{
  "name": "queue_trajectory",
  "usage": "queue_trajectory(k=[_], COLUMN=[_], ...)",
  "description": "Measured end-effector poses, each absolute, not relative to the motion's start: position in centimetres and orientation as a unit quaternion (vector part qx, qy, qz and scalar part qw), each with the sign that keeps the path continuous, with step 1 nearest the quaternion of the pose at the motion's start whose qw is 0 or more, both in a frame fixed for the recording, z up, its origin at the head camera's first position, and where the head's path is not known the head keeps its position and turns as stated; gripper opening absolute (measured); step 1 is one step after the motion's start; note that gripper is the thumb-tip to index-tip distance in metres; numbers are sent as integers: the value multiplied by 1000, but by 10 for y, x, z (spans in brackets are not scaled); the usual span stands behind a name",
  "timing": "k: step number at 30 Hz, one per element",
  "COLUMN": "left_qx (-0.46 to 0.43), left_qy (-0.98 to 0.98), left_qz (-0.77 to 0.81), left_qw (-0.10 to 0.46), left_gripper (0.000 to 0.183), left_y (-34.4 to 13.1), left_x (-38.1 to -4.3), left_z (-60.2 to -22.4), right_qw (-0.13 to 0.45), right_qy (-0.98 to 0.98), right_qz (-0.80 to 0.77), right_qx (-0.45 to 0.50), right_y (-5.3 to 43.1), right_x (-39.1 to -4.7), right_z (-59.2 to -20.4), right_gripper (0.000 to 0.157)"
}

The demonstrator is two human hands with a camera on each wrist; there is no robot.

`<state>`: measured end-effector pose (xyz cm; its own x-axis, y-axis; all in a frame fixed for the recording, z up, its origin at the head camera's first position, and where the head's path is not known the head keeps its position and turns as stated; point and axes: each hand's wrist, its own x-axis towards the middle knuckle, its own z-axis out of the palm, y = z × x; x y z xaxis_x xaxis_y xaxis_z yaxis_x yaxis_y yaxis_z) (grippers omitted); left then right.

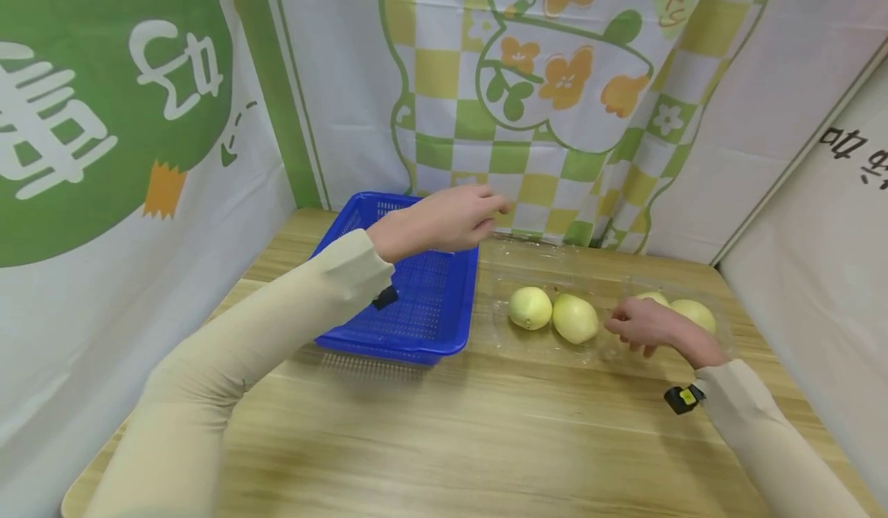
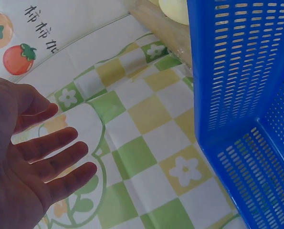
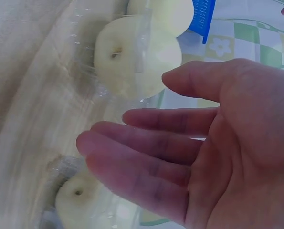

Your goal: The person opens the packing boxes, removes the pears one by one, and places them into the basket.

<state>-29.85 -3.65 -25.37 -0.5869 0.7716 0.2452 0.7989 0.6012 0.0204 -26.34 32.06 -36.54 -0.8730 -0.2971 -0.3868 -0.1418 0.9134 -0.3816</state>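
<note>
Left hand (image 1: 463,217) hovers near the basket (image 1: 419,298), right hand (image 1: 648,325) near the pears (image 1: 576,319), fingers loosely apart on both.

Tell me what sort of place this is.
Probably a small curtained-off work booth: printed fabric hangings line three sides of a wood-grain table bearing a blue perforated basket and pale pears.
</note>
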Motion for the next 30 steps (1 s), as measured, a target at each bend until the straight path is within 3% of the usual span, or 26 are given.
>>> queue_trajectory(k=[13,30], left_qx=[-379,-341], left_qy=[-904,-900], left_qz=[-126,-180], left_qw=[154,204], left_gripper=[33,28], left_y=[-77,-144], left_x=[-289,-260], left_z=[-262,-289], right_qw=[174,18], right_qy=[964,969], right_qz=[-137,-117], right_qx=[-145,-217], right_y=[316,291], right_x=[-267,-270], right_z=[-352,-351], right_gripper=[33,30])
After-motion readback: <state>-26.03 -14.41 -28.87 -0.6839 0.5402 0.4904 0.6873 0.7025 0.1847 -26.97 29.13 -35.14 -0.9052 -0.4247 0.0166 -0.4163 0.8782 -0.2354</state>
